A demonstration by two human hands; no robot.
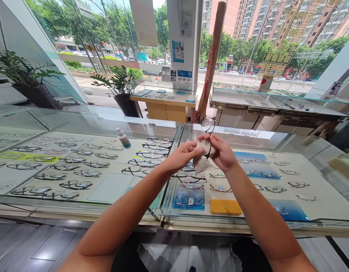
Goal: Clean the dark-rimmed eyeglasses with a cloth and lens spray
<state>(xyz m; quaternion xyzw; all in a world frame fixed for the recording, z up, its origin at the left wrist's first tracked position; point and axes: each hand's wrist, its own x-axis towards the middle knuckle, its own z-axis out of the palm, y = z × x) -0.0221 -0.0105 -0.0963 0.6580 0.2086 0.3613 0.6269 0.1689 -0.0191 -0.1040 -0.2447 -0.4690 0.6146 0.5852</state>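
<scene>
Above the glass counter, both my hands are raised together around a pair of eyeglasses [208, 125] and a pale cleaning cloth [201, 164]. My left hand [185, 154] pinches the cloth between thumb and fingers, against the frame. With its fingers closed, my right hand [223, 154] grips the dark frame of the eyeglasses. One round lens sticks up beyond the fingertips, and a dark temple runs down over the cloth. Part of the frame is hidden by the fingers and cloth. A white spray bottle [123, 138] stands on the counter to the left.
Rows of eyeglasses [86, 173] lie inside the glass display case [78, 130]. A yellow-orange glasses case [225, 207] is near the front edge, below my hands. Beyond the counter are potted plants [126, 90], a wooden pole [212, 56] and more display cabinets [169, 109] by the window.
</scene>
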